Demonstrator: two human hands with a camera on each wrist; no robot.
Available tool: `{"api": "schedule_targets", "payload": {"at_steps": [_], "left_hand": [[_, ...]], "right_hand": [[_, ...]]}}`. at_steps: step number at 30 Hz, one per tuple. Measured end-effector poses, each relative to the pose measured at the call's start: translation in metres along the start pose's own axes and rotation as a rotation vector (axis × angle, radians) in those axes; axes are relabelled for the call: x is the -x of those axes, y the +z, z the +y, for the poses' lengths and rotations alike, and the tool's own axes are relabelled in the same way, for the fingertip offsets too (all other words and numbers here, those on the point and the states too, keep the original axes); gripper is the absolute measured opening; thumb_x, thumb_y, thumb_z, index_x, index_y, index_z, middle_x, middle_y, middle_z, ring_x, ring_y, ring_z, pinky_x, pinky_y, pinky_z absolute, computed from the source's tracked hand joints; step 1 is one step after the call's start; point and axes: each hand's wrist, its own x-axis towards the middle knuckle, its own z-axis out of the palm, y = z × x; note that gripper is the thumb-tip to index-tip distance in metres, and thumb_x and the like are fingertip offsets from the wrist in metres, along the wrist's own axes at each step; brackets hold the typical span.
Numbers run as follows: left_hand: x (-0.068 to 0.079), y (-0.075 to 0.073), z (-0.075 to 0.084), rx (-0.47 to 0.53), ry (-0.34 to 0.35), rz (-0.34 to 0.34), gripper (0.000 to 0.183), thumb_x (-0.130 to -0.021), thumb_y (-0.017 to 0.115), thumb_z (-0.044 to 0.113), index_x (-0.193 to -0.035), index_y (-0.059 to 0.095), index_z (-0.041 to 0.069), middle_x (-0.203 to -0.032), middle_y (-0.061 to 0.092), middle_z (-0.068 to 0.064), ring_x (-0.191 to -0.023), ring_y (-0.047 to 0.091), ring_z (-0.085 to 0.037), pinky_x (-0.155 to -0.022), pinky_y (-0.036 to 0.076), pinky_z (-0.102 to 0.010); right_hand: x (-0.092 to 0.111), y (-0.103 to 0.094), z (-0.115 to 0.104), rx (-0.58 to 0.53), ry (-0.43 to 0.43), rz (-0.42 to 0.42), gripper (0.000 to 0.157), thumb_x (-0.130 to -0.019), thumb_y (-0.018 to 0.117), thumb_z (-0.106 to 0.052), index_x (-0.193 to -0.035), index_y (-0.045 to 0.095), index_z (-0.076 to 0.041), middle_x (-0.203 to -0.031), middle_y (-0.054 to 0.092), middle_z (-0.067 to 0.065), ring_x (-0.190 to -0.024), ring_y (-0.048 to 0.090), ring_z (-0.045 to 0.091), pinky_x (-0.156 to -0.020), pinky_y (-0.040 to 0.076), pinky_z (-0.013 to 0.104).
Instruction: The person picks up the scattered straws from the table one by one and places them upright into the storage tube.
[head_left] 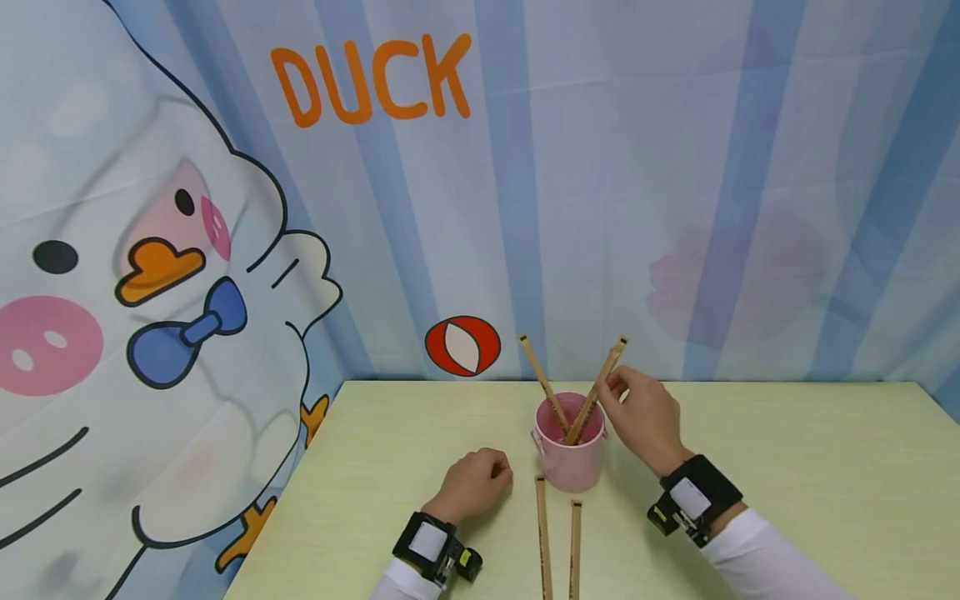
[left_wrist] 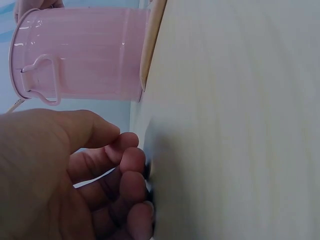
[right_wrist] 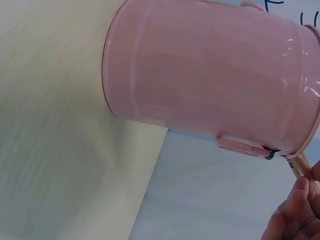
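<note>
A pink bucket (head_left: 572,460) with small side handles stands upright on the table. One slim wooden stick (head_left: 544,377) in it leans left. Near the bucket's right rim, my right hand (head_left: 643,414) pinches a wooden stick (head_left: 592,402) that leans right with its lower end inside; a second stick may lie against it. In the right wrist view, the fingertips (right_wrist: 295,205) are around the stick by the rim. My left hand (head_left: 472,483) rests on the table left of the bucket, fingers loosely curled and holding nothing, as the left wrist view shows.
Two more wooden sticks lie side by side on the pale table (head_left: 825,483) in front of the bucket, the left stick (head_left: 543,533) and the right stick (head_left: 575,546). Behind the table hangs a striped blue curtain (head_left: 585,208) with a duck print.
</note>
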Motion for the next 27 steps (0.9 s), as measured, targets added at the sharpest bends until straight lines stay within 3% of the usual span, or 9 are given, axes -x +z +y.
{"api": "schedule_targets", "payload": {"at_steps": [8,16,19,24,27], "left_hand": [[0.000,0.000,-0.001,0.000,-0.002,-0.003,0.017,-0.088,0.054,0.021,-0.071,0.059,0.020,-0.062,0.049,0.008,-0.056,0.044,-0.007,-0.053,0.037,-0.026],[0.001,0.000,0.000,0.003,-0.002,0.000,0.017,-0.088,0.054,0.021,-0.071,0.059,0.020,-0.061,0.049,0.008,-0.056,0.044,-0.007,-0.052,0.036,-0.026],[0.001,0.000,-0.001,0.004,-0.002,0.003,0.017,-0.088,0.054,0.021,-0.071,0.059,0.020,-0.061,0.049,0.008,-0.055,0.044,-0.007,-0.052,0.036,-0.026],[0.001,-0.001,0.000,0.009,0.007,0.000,0.017,-0.088,0.054,0.021,-0.071,0.059,0.020,-0.061,0.049,0.009,-0.055,0.044,-0.007,-0.052,0.036,-0.026],[0.001,-0.002,0.001,0.009,0.014,-0.002,0.017,-0.088,0.054,0.021,-0.071,0.059,0.020,-0.061,0.049,0.009,-0.055,0.044,-0.006,-0.052,0.036,-0.026]], "right_hand": [[0.005,-0.008,-0.003,-0.008,0.026,-0.044,0.024,-0.088,0.054,-0.034,-0.079,0.063,-0.014,-0.068,0.059,-0.001,-0.049,0.045,0.012,-0.044,0.036,0.032],[0.019,-0.021,0.011,0.034,0.064,-0.023,0.023,-0.089,0.051,-0.030,-0.074,0.060,-0.014,-0.063,0.056,-0.001,-0.047,0.042,0.013,-0.042,0.032,0.032],[0.025,-0.026,0.018,0.072,0.076,-0.130,0.024,-0.088,0.052,-0.030,-0.070,0.057,-0.015,-0.058,0.051,-0.002,-0.047,0.042,0.014,-0.041,0.032,0.032],[0.040,-0.030,0.031,0.135,0.101,-0.430,0.027,-0.087,0.056,-0.031,-0.065,0.053,-0.015,-0.054,0.045,-0.003,-0.048,0.042,0.013,-0.043,0.030,0.030],[0.050,-0.029,0.037,0.154,0.113,-0.552,0.024,-0.085,0.058,-0.029,-0.067,0.053,-0.015,-0.055,0.046,-0.003,-0.049,0.043,0.013,-0.045,0.032,0.029]]}}
